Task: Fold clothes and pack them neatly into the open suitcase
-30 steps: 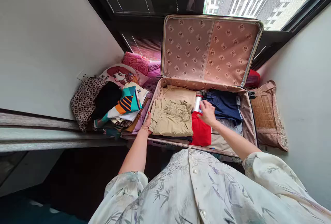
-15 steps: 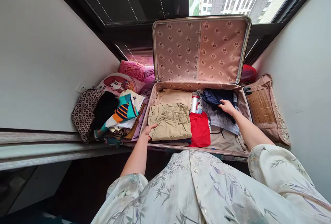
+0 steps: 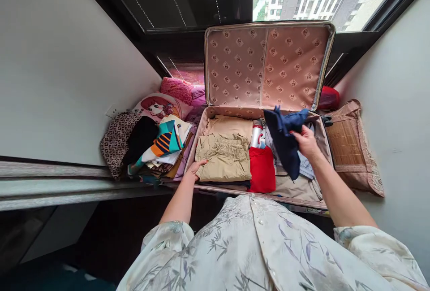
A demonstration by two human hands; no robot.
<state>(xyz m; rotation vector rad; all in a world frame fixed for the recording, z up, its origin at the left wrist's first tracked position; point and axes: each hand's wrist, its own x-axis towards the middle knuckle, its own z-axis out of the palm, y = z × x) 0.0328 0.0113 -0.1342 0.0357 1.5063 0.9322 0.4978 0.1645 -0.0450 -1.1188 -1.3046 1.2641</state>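
Observation:
An open suitcase (image 3: 320,147) with a pink patterned lid (image 3: 265,64) lies on the window ledge before me. My right hand (image 3: 305,142) grips a dark blue garment (image 3: 285,141) and holds it lifted above the case's right side. My left hand (image 3: 195,169) rests flat on the front left corner of folded khaki shorts (image 3: 223,158) inside the case. A folded red garment (image 3: 262,170) lies in the middle, with a red and white bottle (image 3: 256,133) behind it. Grey and beige clothes lie under the lifted garment.
A pile of clothes (image 3: 164,145) sits left of the case, with a leopard-print item (image 3: 116,141), a cartoon-print pillow (image 3: 157,105) and a pink cushion (image 3: 176,89). A bamboo-mat cushion (image 3: 349,147) lies on the right. White walls stand on both sides, a window behind.
My right hand moved from the bottle to the dark blue garment, gripped it and lifted it out of the case's right side. My left hand stayed on the khaki shorts.

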